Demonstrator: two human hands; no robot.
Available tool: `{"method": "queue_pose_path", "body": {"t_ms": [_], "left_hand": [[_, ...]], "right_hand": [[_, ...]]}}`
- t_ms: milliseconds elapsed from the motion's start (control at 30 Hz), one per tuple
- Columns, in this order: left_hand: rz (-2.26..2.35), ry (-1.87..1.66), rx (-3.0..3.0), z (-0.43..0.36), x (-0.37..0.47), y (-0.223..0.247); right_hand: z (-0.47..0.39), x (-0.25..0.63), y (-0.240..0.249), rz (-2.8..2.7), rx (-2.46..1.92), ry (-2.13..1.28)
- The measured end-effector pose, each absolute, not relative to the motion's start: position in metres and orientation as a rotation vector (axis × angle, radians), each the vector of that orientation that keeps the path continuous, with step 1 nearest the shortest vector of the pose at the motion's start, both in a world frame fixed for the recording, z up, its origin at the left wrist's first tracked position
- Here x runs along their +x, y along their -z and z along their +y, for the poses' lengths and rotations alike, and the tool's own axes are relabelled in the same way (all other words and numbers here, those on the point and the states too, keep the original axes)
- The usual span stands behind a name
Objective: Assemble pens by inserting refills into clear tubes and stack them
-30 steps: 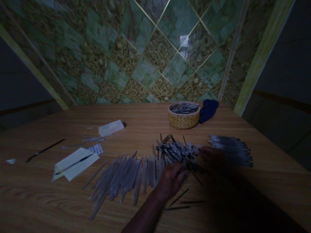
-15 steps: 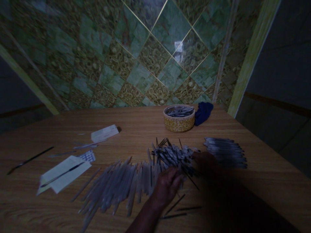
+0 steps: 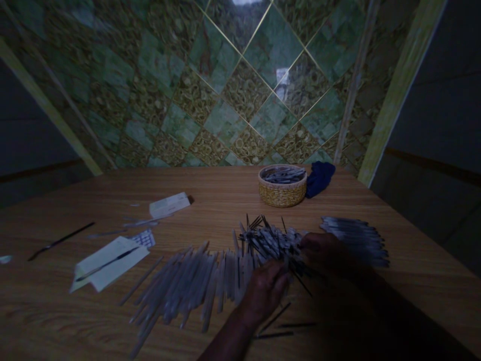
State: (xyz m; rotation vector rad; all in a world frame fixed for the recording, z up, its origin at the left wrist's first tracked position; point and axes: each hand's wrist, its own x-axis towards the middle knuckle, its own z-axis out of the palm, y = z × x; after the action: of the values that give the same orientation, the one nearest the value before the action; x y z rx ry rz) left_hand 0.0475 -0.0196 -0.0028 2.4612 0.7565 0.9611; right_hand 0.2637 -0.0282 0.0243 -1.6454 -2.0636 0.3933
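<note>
At the near edge of a jumbled pile of slim, dark-tipped sticks in pale sleeves (image 3: pixel 268 238), my left hand (image 3: pixel 265 288) has its fingers curled. A pale bit shows at its fingertips, too dim to name. My right hand (image 3: pixel 325 250) lies in deep shadow at the pile's right side, fingertips drawn together against it; what they pinch is hidden. Left of my hands spreads a loose row of long, translucent empty-looking sleeves (image 3: pixel 184 281). A neat side-by-side row of filled sleeves (image 3: pixel 355 240) lies beyond my right hand.
A woven basket (image 3: pixel 282 194) of similar sticks stands at the back, a dark blue cloth (image 3: pixel 320 178) beside it. Leftward lie a folded paper (image 3: pixel 108 273) with a thin brush on it, a white card (image 3: pixel 170 204) and a dark brush (image 3: pixel 62 241). Loose dark sticks (image 3: pixel 276 334) lie in front.
The whole view has shifted, so the table things appear slightly further right. My right hand shows a little higher at the pile; my left hand stays curled at its near edge.
</note>
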Motion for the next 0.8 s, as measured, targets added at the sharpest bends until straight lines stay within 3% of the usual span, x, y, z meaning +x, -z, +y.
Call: {"method": "queue_pose_path", "body": {"t_ms": [100, 300, 800], "left_hand": [[0.730, -0.975, 2.486, -0.023, 0.048, 0.003], [0.657, -1.010, 2.540, -0.025, 0.051, 0.006], [0.611, -1.044, 2.570, -0.027, 0.053, 0.006]], "right_hand": [[-0.044, 0.254, -0.049, -2.017, -1.406, -0.507], [-0.056, 0.241, -0.069, -2.193, -1.208, -0.273], [-0.062, 0.233, -0.087, -2.604, -1.317, -0.072]]}}
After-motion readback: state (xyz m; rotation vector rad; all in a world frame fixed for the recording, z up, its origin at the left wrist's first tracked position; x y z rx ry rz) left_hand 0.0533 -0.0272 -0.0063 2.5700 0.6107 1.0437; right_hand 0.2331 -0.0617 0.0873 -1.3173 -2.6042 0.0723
